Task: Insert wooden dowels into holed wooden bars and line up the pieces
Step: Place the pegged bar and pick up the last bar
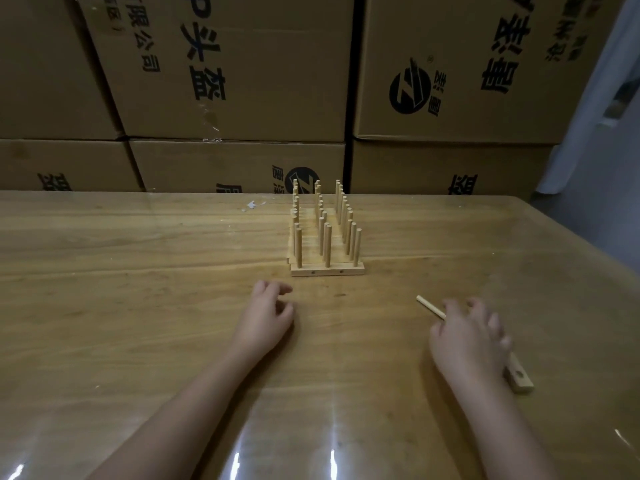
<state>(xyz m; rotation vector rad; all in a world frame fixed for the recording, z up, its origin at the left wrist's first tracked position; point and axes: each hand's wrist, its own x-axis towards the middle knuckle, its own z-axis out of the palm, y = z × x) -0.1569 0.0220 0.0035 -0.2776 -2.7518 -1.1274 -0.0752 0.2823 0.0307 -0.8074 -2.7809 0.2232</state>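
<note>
Several holed wooden bars (327, 270) lie side by side in a row running away from me on the wooden table (138, 271), each carrying upright dowels (327, 244) in three lines. My left hand (265, 318) rests on the table just in front of the nearest bar, fingers loosely curled and holding nothing. Over to the right, my right hand (467, 336) holds a loose dowel (430, 307) that sticks out toward the upper left. A single holed bar (519, 375) lies on the table partly under that hand.
Stacked cardboard boxes (242, 81) with black print form a wall along the table's far edge. The table top is glossy, with a small white patch (252, 205) near the back. The table's right edge (585, 258) runs diagonally at the right.
</note>
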